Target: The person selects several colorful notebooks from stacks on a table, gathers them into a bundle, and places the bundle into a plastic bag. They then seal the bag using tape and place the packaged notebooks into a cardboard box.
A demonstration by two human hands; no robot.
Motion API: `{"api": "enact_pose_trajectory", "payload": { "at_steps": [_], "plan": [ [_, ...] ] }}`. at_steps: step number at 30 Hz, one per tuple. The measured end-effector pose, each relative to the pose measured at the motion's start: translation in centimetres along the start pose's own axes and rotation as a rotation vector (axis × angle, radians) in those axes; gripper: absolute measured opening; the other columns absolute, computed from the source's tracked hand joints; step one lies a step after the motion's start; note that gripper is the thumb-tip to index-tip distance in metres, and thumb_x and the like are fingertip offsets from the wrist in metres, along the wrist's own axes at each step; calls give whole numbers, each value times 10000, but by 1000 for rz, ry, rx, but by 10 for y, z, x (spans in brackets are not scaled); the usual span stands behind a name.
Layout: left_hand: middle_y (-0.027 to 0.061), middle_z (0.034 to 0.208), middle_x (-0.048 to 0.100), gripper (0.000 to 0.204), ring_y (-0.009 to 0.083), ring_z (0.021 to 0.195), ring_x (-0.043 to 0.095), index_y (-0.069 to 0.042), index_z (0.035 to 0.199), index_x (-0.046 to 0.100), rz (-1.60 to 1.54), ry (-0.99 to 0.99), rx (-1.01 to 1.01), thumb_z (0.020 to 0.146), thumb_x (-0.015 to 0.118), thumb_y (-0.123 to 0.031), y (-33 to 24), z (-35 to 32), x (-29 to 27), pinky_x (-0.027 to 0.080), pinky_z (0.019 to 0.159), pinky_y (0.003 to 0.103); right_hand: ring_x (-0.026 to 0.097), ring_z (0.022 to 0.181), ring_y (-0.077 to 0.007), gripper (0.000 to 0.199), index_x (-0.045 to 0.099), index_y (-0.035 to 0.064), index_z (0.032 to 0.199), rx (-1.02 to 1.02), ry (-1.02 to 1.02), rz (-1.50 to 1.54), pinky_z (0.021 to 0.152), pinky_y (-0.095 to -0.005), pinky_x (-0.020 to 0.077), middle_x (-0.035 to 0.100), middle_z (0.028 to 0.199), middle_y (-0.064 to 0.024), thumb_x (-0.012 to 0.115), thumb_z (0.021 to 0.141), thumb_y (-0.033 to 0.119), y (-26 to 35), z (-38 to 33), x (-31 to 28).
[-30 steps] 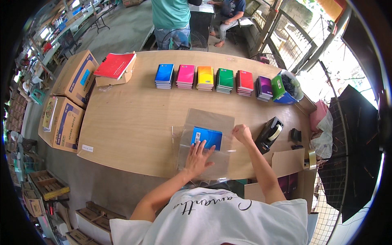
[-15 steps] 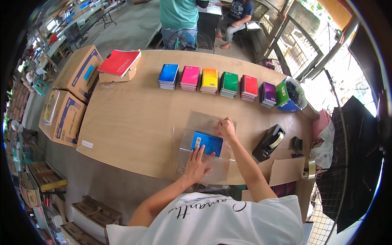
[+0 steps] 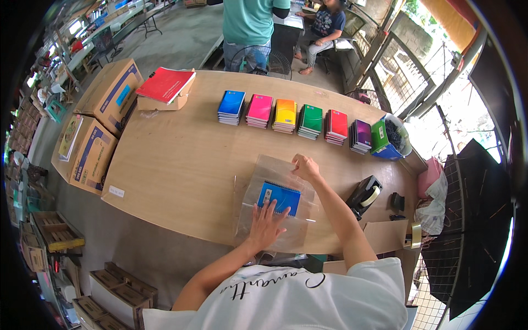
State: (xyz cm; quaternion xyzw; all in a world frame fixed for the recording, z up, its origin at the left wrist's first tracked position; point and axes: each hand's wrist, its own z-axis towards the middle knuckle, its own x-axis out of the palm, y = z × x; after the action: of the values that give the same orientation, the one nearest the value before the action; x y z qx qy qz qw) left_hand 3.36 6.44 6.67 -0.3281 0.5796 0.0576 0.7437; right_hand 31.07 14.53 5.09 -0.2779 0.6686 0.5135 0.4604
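A blue spiral notebook (image 3: 286, 199) lies on the table, with clear plastic sheeting (image 3: 268, 168) around and beneath it. My left hand (image 3: 266, 226) is open, its spread fingers resting on the notebook's near edge and the plastic. My right hand (image 3: 306, 167) is closed, its fingers drawn together at the far right corner of the plastic. Whatever lies between those fingertips, if anything, cannot be made out. Whether the notebook is inside the plastic or on top of it is unclear.
Beyond my hands runs a row of small notebook stacks, from blue (image 3: 231, 104) to purple (image 3: 361, 133), ending at a bin (image 3: 388, 144). A black tape dispenser (image 3: 365, 195) stands at right. Cartons (image 3: 110, 96) and a red pad (image 3: 165, 83) sit at left. Two people are beyond the table.
My right hand has shifted slightly away from the notebook, toward the far edge of the plastic. My left hand stays on the notebook. The whole view has tilted a little.
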Motion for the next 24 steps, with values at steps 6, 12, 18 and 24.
{"api": "enact_pose_trajectory", "payload": {
  "at_steps": [6,12,18,24],
  "plan": [
    [238,1406,305,800,424,1320,289,-255,1432,363,-29,-135,-30,736,744,-362,1,5,7,215,1048,648,674,759,-240,119,713,102,804,-191,-68,79,681,-348,531,700,822,-84,661,698,81,12,-8,-6],
    [254,1404,288,774,442,1313,285,-305,1403,394,-57,-108,-55,724,764,-315,-7,9,0,227,1051,634,665,806,-276,174,728,144,828,-285,50,123,686,-366,535,693,863,-93,627,699,84,8,-21,2],
    [277,1420,256,796,463,1324,261,-334,1399,399,-37,-134,-52,704,786,-305,-8,15,1,248,1050,620,663,747,-266,183,739,141,816,-284,-73,54,676,-358,539,670,757,-82,621,691,78,33,-45,7],
    [301,1480,139,856,483,1360,198,-348,1394,406,7,-90,-83,645,819,-377,-8,15,15,232,1074,599,644,818,-277,212,726,140,844,-414,-129,46,676,-391,533,640,840,-87,624,670,74,44,-76,21]
  ]
}}
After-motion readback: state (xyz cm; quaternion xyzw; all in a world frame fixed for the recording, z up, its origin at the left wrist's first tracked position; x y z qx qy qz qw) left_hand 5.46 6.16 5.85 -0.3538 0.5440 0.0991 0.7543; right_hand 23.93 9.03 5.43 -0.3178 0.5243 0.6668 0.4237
